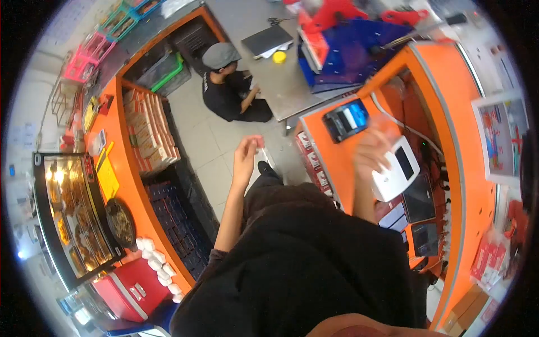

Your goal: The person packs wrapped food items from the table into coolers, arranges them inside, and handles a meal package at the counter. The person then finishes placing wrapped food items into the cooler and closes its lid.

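In curled left fingers [246,147], something pink [259,141].

The right hand [370,156] is smeared by motion, its fingertips dissolving over the white device [397,168], so its grip cannot be told, and the pinkish bit [259,141] at the left hand [244,160] is too small to identify. Print on the poster [501,137] is too small to read, glare blurs the food [76,219], and the picture's top edge cuts off the red items [337,14].
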Demonstrator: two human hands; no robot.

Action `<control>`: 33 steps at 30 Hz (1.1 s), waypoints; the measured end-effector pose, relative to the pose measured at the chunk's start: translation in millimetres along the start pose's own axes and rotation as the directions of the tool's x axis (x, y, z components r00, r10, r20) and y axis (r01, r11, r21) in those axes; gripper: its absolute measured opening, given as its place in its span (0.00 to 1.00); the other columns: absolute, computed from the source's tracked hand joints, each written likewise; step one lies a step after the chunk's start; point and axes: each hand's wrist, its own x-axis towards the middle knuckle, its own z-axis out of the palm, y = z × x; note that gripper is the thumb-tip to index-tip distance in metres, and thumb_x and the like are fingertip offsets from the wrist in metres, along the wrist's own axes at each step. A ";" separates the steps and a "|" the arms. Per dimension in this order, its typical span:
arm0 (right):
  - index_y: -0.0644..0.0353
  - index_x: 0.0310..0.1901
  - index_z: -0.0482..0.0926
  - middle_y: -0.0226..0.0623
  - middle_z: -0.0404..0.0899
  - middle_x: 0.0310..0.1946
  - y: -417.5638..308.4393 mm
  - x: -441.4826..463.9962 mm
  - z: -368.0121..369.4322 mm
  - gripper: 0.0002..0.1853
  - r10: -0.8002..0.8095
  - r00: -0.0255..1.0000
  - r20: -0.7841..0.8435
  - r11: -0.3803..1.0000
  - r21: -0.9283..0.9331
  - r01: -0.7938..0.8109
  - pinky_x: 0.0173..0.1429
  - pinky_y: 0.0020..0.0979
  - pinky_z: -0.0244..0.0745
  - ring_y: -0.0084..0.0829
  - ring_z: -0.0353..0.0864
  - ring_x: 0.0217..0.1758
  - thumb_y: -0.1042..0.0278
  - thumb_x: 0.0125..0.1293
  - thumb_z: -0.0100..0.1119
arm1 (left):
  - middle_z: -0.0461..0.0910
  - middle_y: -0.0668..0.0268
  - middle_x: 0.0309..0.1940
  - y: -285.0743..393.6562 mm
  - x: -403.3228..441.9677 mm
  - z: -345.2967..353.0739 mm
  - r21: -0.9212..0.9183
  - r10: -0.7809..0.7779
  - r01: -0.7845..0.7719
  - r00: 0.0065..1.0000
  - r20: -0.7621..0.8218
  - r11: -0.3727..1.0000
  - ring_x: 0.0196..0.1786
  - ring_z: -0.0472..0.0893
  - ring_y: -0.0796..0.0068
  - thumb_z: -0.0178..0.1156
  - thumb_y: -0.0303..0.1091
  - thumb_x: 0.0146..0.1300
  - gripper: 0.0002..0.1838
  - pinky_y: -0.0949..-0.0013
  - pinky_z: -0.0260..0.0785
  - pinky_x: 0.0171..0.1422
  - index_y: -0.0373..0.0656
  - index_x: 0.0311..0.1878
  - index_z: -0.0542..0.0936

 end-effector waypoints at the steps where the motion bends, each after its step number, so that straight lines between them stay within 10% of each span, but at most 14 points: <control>1: 0.48 0.61 0.65 0.34 0.74 0.25 23.0 30.9 -35.6 0.21 0.137 0.991 -0.014 0.986 0.103 -0.135 0.13 0.26 0.72 0.29 0.76 0.13 0.48 0.72 0.44 | 0.79 0.65 0.42 18.6 4.7 -12.1 -0.110 0.038 -0.043 0.998 -0.045 0.993 0.46 0.78 0.75 0.47 0.36 0.73 0.13 0.69 0.68 0.51 0.38 0.49 0.77; 5: 0.45 0.66 0.61 0.38 0.72 0.33 109.2 123.0 -147.3 0.28 0.530 0.846 -0.062 0.815 0.313 -0.488 0.13 0.23 0.70 0.28 0.75 0.14 0.40 0.71 0.42 | 0.77 0.61 0.46 67.4 5.8 -81.2 -0.277 0.163 -0.283 0.907 -0.388 0.918 0.52 0.76 0.72 0.44 0.41 0.75 0.17 0.66 0.67 0.55 0.38 0.53 0.74; 8: 0.43 0.68 0.59 0.40 0.72 0.35 183.1 162.0 -194.1 0.31 0.741 0.671 -0.026 0.595 0.489 -0.638 0.14 0.24 0.70 0.27 0.75 0.17 0.36 0.70 0.37 | 0.75 0.62 0.53 92.7 -21.2 -133.4 -0.052 0.238 -0.363 0.704 -0.669 0.930 0.58 0.73 0.68 0.39 0.46 0.75 0.22 0.64 0.63 0.63 0.38 0.56 0.72; 12: 0.40 0.73 0.50 0.42 0.75 0.45 243.8 127.6 -257.6 0.36 0.909 0.127 -0.398 0.252 0.280 -0.926 0.17 0.33 0.71 0.34 0.78 0.23 0.30 0.69 0.24 | 0.62 0.57 0.67 107.2 -66.2 -159.6 0.201 0.414 -0.476 0.402 -0.817 0.856 0.74 0.55 0.62 0.29 0.55 0.74 0.32 0.58 0.41 0.76 0.38 0.66 0.63; 15: 0.45 0.71 0.55 0.37 0.75 0.52 315.1 93.1 -294.4 0.33 0.992 -0.052 -0.114 0.022 0.565 -0.825 0.18 0.26 0.63 0.28 0.71 0.22 0.36 0.72 0.32 | 0.51 0.54 0.73 103.7 -131.3 -177.0 0.350 0.377 -0.202 0.109 -0.920 0.914 0.77 0.43 0.57 0.29 0.59 0.73 0.36 0.56 0.32 0.78 0.39 0.72 0.55; 18: 0.46 0.72 0.50 0.39 0.74 0.54 374.5 50.5 -286.0 0.32 0.745 -0.315 -0.589 0.036 0.506 -0.862 0.50 0.39 0.76 0.39 0.79 0.49 0.40 0.73 0.30 | 0.39 0.55 0.76 73.5 -197.8 -176.5 0.336 0.352 0.139 -0.119 -0.928 0.932 0.78 0.35 0.53 0.28 0.63 0.70 0.41 0.53 0.28 0.78 0.41 0.75 0.46; 20: 0.49 0.70 0.54 0.37 0.74 0.53 379.9 7.2 -280.3 0.30 0.731 -0.551 -0.403 -0.293 0.543 -0.787 0.60 0.36 0.69 0.37 0.74 0.58 0.42 0.73 0.33 | 0.35 0.56 0.77 65.3 -233.2 -136.2 0.312 0.357 0.195 -0.273 -0.893 0.930 0.78 0.31 0.53 0.25 0.67 0.68 0.44 0.52 0.24 0.77 0.41 0.75 0.43; 23: 0.50 0.66 0.58 0.35 0.75 0.50 418.7 -58.5 -305.3 0.27 0.731 -0.648 -0.213 -0.533 0.416 -0.737 0.56 0.36 0.72 0.34 0.75 0.56 0.44 0.73 0.38 | 0.32 0.57 0.77 51.2 -307.3 -122.9 0.260 0.340 0.226 -0.489 -0.803 0.939 0.78 0.28 0.56 0.22 0.71 0.66 0.47 0.52 0.19 0.77 0.41 0.75 0.39; 25: 0.51 0.62 0.64 0.33 0.75 0.46 444.1 -102.7 -323.0 0.25 0.648 -0.739 -0.184 -0.761 -0.170 -0.626 0.50 0.33 0.74 0.30 0.77 0.51 0.45 0.72 0.41 | 0.35 0.57 0.77 55.2 -371.6 -93.2 0.136 0.272 0.279 -0.536 -0.799 0.951 0.78 0.30 0.57 0.24 0.69 0.67 0.46 0.54 0.22 0.77 0.40 0.75 0.41; 27: 0.52 0.58 0.69 0.31 0.75 0.41 440.9 -132.7 -350.6 0.23 0.435 -0.846 -0.308 -0.880 -0.344 -0.327 0.40 0.28 0.75 0.25 0.78 0.43 0.44 0.71 0.46 | 0.38 0.56 0.76 41.7 -429.8 -64.8 0.015 0.202 0.311 -0.578 -0.791 0.950 0.78 0.34 0.56 0.28 0.65 0.67 0.43 0.52 0.26 0.77 0.41 0.75 0.44; 30: 0.51 0.57 0.72 0.32 0.80 0.39 381.2 -166.0 -422.0 0.22 0.021 -0.975 -0.223 -0.991 -0.134 0.009 0.25 0.24 0.68 0.23 0.77 0.32 0.46 0.71 0.46 | 0.44 0.53 0.75 -97.8 -461.5 13.8 -0.307 -0.136 0.274 -0.505 -0.853 0.911 0.77 0.40 0.51 0.38 0.59 0.65 0.39 0.41 0.32 0.73 0.46 0.74 0.50; 33: 0.55 0.56 0.73 0.34 0.82 0.39 319.9 -191.6 -473.3 0.21 -0.104 -0.865 -0.492 -0.970 -0.142 0.198 0.29 0.29 0.73 0.25 0.80 0.37 0.50 0.70 0.49 | 0.50 0.50 0.73 -246.5 -468.8 121.0 -0.607 -0.569 0.261 -0.209 -0.795 0.751 0.75 0.46 0.45 0.49 0.52 0.63 0.37 0.31 0.39 0.70 0.50 0.73 0.55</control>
